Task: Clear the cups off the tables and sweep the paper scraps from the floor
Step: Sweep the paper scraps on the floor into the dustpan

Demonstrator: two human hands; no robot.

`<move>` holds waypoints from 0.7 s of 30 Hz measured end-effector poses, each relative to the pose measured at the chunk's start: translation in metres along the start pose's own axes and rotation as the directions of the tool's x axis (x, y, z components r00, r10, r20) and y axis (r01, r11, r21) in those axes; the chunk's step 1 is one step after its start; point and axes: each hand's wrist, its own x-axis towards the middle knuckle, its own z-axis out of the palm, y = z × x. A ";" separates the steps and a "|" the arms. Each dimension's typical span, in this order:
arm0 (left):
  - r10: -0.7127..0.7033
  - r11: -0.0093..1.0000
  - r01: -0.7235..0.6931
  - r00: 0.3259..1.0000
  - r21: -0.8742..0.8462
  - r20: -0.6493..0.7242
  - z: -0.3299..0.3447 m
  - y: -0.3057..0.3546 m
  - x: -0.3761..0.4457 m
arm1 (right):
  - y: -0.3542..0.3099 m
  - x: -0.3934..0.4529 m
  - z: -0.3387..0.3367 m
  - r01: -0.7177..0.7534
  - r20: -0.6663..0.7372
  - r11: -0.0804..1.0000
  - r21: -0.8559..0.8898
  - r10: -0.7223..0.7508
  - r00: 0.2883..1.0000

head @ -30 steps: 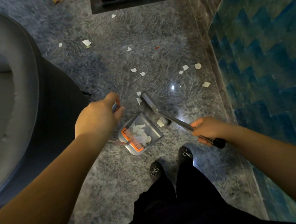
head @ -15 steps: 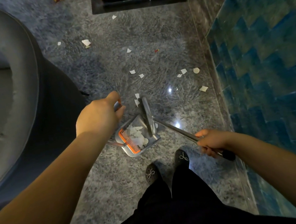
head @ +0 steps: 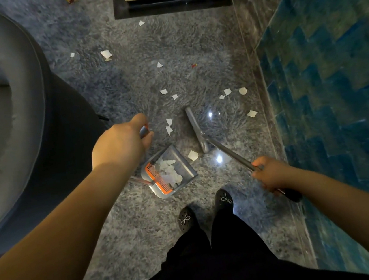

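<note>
A grey dustpan [head: 183,163] with an orange comb edge sits on the marble floor and holds several white paper scraps. My left hand [head: 120,143] grips the top of the dustpan's upright handle. My right hand [head: 271,172] grips the broom's metal handle [head: 229,151] near its black end. The grey broom head [head: 196,129] rests on the floor to the right of the pan, apart from it. One white scrap [head: 192,155] lies between the pan's mouth and the broom head. Several more paper scraps [head: 169,126] lie scattered farther out.
A large round grey chair [head: 19,119] fills the left side. A blue tiled wall [head: 334,73] runs along the right above a stone skirting. A cream cabinet with a black plinth [head: 172,2] stands ahead. My shoes [head: 223,201] are just behind the pan.
The broom head has swung out of the dustpan's mouth to the right and away from me. A scrap now lies on the floor between pan and broom. My left hand stays on the pan handle.
</note>
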 end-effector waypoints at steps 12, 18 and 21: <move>-0.001 1.000 0.002 1.000 0.021 -0.029 0.006 0.000 -0.001 | 0.000 0.010 0.023 -0.023 0.095 0.983 0.180 0.006 0.995; 0.010 1.000 -0.009 0.999 0.021 -0.036 0.006 -0.001 0.000 | -0.001 -0.003 0.013 -0.005 0.057 0.985 0.172 -0.005 0.998; 0.018 0.999 -0.017 0.999 0.027 -0.034 0.006 -0.004 -0.003 | -0.002 0.000 0.011 0.048 -0.012 0.997 0.067 -0.047 0.999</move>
